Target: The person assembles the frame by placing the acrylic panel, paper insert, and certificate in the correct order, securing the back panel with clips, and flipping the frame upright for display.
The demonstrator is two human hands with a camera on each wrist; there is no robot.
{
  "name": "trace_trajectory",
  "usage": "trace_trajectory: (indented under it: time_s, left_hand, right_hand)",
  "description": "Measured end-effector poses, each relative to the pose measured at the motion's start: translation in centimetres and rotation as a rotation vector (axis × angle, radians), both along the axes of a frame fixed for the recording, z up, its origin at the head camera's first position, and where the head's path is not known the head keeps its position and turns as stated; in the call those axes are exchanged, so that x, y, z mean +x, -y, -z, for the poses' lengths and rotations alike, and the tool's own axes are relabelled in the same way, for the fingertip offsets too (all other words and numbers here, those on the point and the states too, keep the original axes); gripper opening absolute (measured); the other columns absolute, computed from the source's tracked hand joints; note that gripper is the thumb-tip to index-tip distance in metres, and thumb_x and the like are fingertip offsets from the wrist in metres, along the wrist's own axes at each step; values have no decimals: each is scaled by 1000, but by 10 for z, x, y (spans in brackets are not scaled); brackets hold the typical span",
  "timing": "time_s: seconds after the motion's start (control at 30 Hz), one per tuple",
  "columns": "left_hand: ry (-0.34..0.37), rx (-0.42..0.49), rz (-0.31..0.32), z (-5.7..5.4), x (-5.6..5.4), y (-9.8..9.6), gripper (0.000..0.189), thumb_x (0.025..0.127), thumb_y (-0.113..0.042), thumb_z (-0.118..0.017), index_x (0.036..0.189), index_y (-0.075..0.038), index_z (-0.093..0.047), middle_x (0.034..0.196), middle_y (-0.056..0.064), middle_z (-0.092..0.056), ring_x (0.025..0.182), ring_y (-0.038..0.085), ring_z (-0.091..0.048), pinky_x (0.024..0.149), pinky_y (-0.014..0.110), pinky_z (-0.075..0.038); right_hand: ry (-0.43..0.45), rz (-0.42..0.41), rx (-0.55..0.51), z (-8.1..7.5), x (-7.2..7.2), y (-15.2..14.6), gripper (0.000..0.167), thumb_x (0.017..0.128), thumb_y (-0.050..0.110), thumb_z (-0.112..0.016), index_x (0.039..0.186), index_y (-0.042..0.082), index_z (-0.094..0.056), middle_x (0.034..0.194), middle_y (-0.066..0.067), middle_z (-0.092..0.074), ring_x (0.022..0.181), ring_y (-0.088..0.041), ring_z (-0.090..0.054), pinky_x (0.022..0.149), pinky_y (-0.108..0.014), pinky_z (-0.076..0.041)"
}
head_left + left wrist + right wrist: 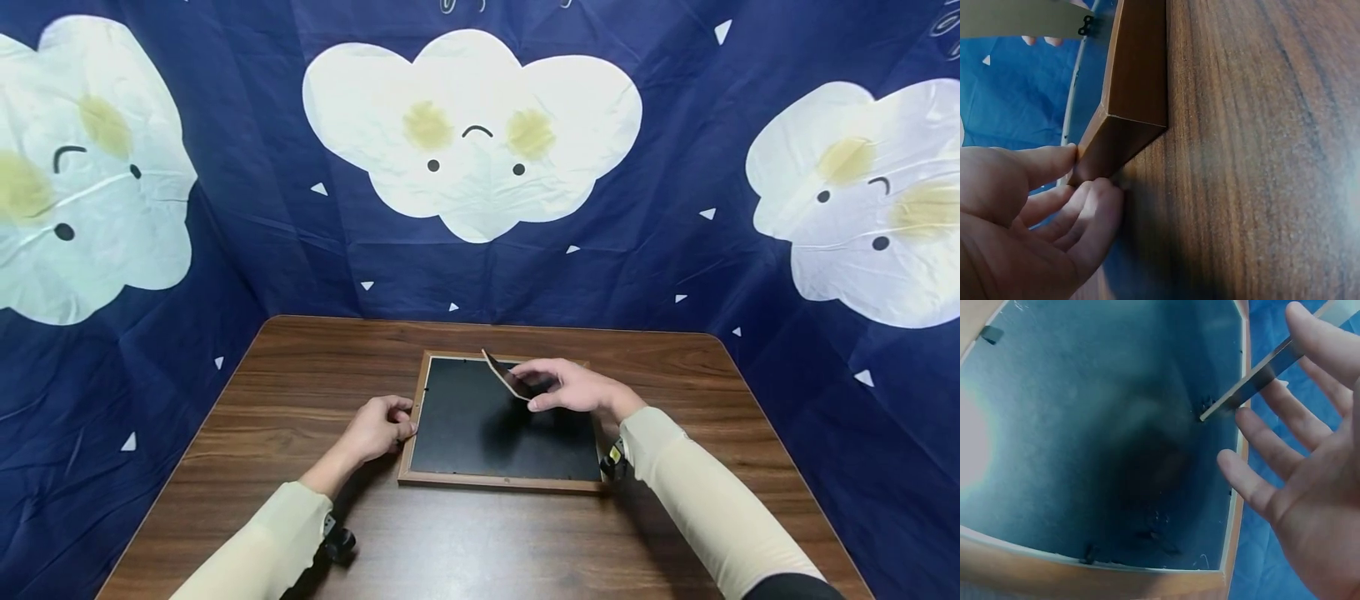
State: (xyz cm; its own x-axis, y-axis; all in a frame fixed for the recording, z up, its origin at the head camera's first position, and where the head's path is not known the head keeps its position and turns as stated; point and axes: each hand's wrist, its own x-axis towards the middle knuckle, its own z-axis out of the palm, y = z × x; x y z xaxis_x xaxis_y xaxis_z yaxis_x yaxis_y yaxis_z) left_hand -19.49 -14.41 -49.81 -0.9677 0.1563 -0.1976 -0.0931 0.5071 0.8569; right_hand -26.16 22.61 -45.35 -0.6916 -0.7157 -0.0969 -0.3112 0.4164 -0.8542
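Observation:
A picture frame with a brown wooden border (504, 481) lies face down, its black backing board (457, 425) upward. My left hand (377, 427) pinches the frame's left edge; in the left wrist view the thumb is on the border and the other fingers are curled at its side. My right hand (573, 386) holds a thin stand flap (501, 375), tilted up above the backing. In the right wrist view the thumb lies on one face of the flap (1254, 381), fingers on the other. A small black metal fitting (1086, 25) shows at the flap's end in the left wrist view.
The frame rests on a brown wood-grain table (300, 400). Small dark tabs (991, 334) sit along the inner edge of the border. Behind and beside the table hangs a dark blue cloth (247, 217) printed with white clouds.

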Motion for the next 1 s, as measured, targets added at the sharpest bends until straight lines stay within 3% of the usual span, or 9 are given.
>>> trace_trajectory:
  time_s: [0.13,0.37,0.43,0.53,0.63,0.73,1.0]
  left_hand:
    - [-81,-137,47,-4,3,0,40,87,-4,-75,124,6,-65,92,7,-67,71,16,-63,67,32,-54]
    - [-334,-382,108,-4,16,-4,40,83,-13,-80,121,-3,-71,106,8,-71,100,25,-68,92,48,-54]
    - [-409,-395,145,-5,20,-5,36,83,-13,-80,118,-5,-73,108,7,-70,101,25,-68,91,47,-55]
    - [-494,-365,250,-6,25,-7,27,84,-13,-80,110,-10,-76,104,0,-70,94,19,-67,84,39,-56]
    - [-526,-330,378,-7,26,-9,21,85,-13,-80,106,-12,-77,100,-6,-70,91,13,-65,82,34,-55]
    - [-551,-353,474,-8,26,-11,20,87,-16,-79,106,-13,-78,103,-8,-69,98,13,-65,88,35,-55]
    - [-552,-411,564,-10,27,-24,23,87,-28,-80,107,-17,-79,109,-9,-67,108,15,-62,97,39,-52]
  right_hand:
    - [5,9,17,0,-2,-3,60,91,14,-77,146,10,-54,146,-13,-57,137,-36,-52,106,-56,-49]
    - [19,25,9,-2,-2,-6,61,90,14,-78,146,11,-54,148,-14,-55,139,-36,-50,107,-55,-48]
    - [9,26,11,-3,-3,-7,60,90,16,-78,145,12,-55,147,-13,-56,139,-36,-50,107,-55,-48]
    - [-2,19,13,-5,-5,-7,60,90,16,-79,145,13,-56,146,-10,-57,139,-35,-51,106,-56,-48]
    - [-1,11,20,-7,-6,-7,60,89,16,-79,145,12,-57,146,-10,-58,138,-36,-51,106,-56,-48]
    - [6,-1,33,-9,-8,-7,63,89,14,-79,146,7,-54,147,-14,-57,138,-37,-51,107,-57,-47]
    - [21,-26,5,-9,-6,-7,64,92,10,-76,147,-4,-48,148,-26,-52,137,-39,-52,105,-52,-50]
